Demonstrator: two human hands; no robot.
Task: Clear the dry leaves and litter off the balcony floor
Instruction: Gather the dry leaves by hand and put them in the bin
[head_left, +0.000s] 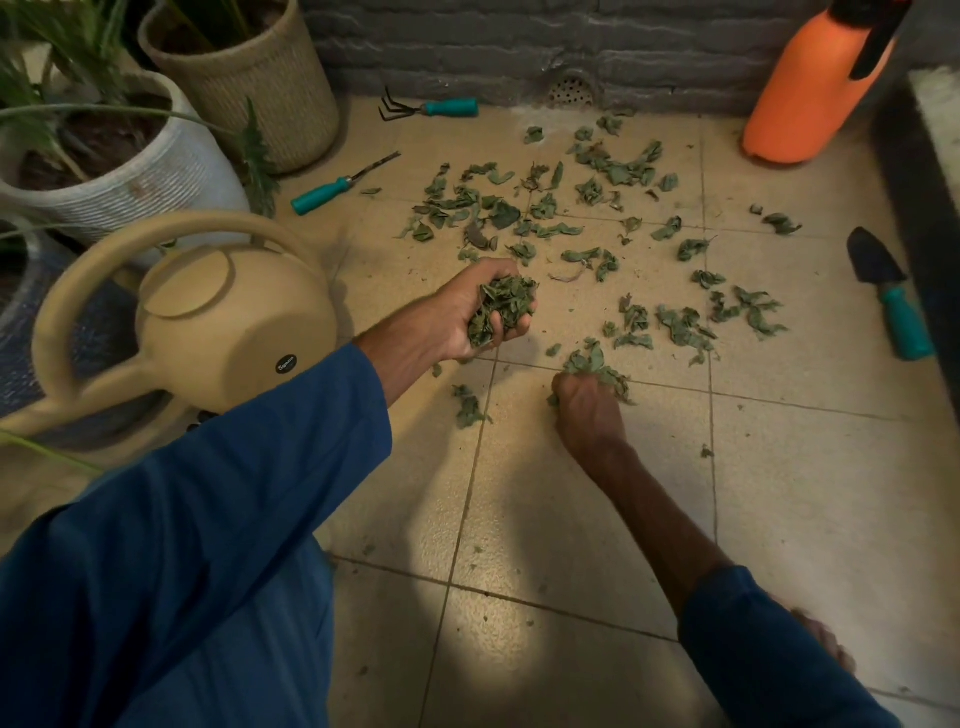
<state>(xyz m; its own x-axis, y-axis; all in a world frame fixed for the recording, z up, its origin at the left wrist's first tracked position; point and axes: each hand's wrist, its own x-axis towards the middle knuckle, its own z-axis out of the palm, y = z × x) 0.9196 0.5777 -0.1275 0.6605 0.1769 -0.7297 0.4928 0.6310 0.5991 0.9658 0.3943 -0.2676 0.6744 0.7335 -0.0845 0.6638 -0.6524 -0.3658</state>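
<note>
Dry green leaves (597, 218) lie scattered over the beige tiled balcony floor (779, 467), thickest in the upper middle. My left hand (467, 317) is raised, palm up, its fingers curled around a handful of leaves (501, 309). My right hand (589, 410) is down on the floor, fingers closed around a small bunch of leaves (595, 366). A few loose leaves (467, 408) lie between the two hands. Both arms wear blue sleeves.
A tan watering can (223, 322) lies at the left, beside two potted plants (119, 161). A teal hand rake (431, 108), a teal weeder (337, 184) and a black trowel (883, 291) lie on the floor. An orange sprayer (815, 88) stands by the grey brick wall.
</note>
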